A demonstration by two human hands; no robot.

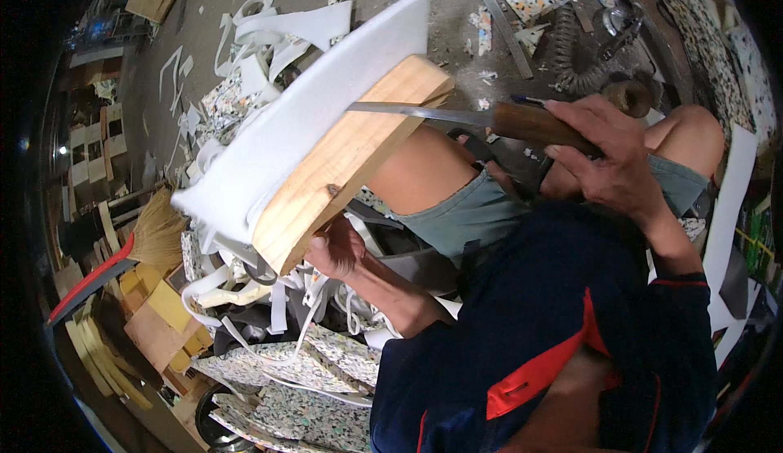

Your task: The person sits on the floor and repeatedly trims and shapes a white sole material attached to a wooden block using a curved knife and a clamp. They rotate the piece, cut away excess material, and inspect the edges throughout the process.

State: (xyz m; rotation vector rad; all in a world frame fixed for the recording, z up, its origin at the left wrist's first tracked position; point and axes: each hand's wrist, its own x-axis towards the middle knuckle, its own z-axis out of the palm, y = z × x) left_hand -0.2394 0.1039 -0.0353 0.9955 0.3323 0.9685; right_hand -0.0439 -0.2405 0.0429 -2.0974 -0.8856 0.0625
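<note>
Head | right hand [608, 143] is gripping wooden-handled knife [465, 115], blade crossing wooden block [326, 172], upper centre | left hand [336, 249] is clamping block's lower end, white foam slab [285, 119] lying alongside | seemingly trimming foam; calling for steady block, left hand clear of blade

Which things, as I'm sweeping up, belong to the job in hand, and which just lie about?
In use, it seems:
knife, in the right hand
wooden block, in the left hand
white foam piece along the block

Lying about, apparently:
straw broom
coiled hose
metal strip
speckled foam scraps
</note>
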